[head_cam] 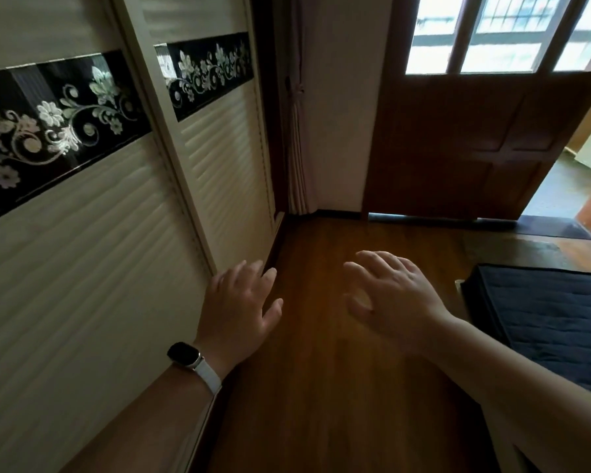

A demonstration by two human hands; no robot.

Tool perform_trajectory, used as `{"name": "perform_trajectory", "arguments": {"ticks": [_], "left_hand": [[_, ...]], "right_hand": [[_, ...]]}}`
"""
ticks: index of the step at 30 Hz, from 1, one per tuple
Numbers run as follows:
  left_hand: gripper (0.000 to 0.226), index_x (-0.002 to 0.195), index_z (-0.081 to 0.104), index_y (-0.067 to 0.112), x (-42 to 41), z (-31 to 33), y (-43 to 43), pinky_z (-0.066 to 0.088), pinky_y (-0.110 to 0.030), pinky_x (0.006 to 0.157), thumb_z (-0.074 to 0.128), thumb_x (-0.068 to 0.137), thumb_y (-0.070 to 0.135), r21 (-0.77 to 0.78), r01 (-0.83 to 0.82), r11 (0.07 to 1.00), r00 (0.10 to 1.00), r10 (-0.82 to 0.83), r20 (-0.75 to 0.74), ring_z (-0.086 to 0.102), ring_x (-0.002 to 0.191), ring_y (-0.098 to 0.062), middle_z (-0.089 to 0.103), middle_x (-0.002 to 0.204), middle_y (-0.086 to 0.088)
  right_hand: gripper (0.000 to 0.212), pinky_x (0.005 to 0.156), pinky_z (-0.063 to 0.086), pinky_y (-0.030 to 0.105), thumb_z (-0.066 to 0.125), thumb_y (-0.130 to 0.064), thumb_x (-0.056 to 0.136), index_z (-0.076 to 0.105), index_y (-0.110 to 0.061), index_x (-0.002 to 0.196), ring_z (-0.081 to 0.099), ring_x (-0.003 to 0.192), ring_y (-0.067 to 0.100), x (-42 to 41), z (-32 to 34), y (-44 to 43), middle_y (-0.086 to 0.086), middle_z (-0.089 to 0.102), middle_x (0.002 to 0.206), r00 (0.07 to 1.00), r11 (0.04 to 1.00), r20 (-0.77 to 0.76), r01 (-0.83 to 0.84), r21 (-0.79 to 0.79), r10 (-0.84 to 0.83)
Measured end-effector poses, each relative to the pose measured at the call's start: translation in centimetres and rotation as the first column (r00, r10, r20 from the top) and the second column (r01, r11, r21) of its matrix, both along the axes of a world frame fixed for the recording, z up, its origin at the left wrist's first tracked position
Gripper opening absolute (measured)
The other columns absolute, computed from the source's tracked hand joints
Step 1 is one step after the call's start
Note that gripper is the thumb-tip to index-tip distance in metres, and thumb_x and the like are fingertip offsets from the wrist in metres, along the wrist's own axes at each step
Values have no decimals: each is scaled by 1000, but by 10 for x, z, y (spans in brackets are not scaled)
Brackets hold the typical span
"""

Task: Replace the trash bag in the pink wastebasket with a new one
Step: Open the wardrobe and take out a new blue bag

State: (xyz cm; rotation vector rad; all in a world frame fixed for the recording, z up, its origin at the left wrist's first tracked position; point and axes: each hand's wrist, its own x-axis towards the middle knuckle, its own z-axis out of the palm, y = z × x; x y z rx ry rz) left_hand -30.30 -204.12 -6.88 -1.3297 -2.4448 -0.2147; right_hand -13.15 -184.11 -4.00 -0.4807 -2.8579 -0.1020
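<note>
Wooden floor [321, 387] filled the middle of the shot, dark and glossy, and over it both hands were out, palms down. The pink wastebasket was nowhere in view, so its place could not be told. Down low, the left hand [243, 302] hovered beside the foot of the wardrobe door [82, 268], fingers spread and relaxed, thumb out to the side, gripping nothing. Across the boards the right hand [389, 298] hung about level with it, well apart, fingers loosely fanned with the tips dipping a little, and it too had hold of nothing. On the left wrist sat a watch [185, 356] with a black face and a white strap. Out to the left ran the cream, ribbed wardrobe door, crossed by a black floral band [48, 131] of silvery flowers and scrolls. Over at the right edge lay a dark blue quilted mattress [553, 322], near the right forearm. Ahead, a pale curtain [297, 148] hung bunched in the corner against a white wall [342, 97], and next to that stood a brown wooden door [458, 138] with bright window panes [498, 56] in its upper part.
</note>
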Motion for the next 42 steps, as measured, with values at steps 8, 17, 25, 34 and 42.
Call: {"name": "perform_trajectory", "arguments": {"ticks": [8, 17, 25, 34, 42], "left_hand": [[51, 128, 54, 18, -77, 15, 42, 42, -50, 97, 43, 89, 48, -5, -25, 1000, 998, 24, -54, 52, 120, -31, 58, 128, -10], [47, 127, 54, 19, -142, 4, 113, 41, -50, 97, 53, 88, 46, -62, -130, 990, 989, 125, -78, 51, 120, -29, 58, 127, -8], [47, 125, 58, 18, -197, 28, 188, 41, -47, 94, 54, 88, 46, -33, -325, 945, 937, 317, -150, 50, 121, -30, 58, 129, -8], [52, 131, 55, 18, -231, 57, 192, 40, -47, 98, 51, 88, 47, -13, -554, 832, 819, 543, -187, 48, 123, -32, 54, 135, -9], [45, 125, 60, 11, -288, 116, 159, 41, -48, 97, 53, 91, 39, 88, -599, 796, 721, 584, -373, 49, 122, -34, 57, 131, -14]], "right_hand": [[52, 104, 38, 41, 39, -60, 92, 45, -30, 134, 44, 132, 23, -76, 10, 40, -1, 50, 139, 999, 999, -18, -32, -38, 31], [60, 111, 30, 40, 27, -62, 93, 40, -31, 142, 34, 140, 23, -168, -6, 130, 0, 41, 149, 989, 983, 26, -143, -119, 147], [59, 116, 15, 37, 27, -62, 95, 25, -36, 148, 16, 146, 19, -260, 15, 235, -4, 24, 158, 928, 924, 58, -358, -136, 368], [67, 112, 28, 45, 18, -65, 89, 33, -30, 144, 30, 141, 25, -358, 42, 261, 1, 35, 152, 803, 799, 14, -591, -108, 596], [60, 113, 26, 41, 33, -61, 93, 34, -30, 144, 30, 141, 22, -443, 74, 222, 0, 35, 153, 700, 699, -101, -713, -51, 707]]}}
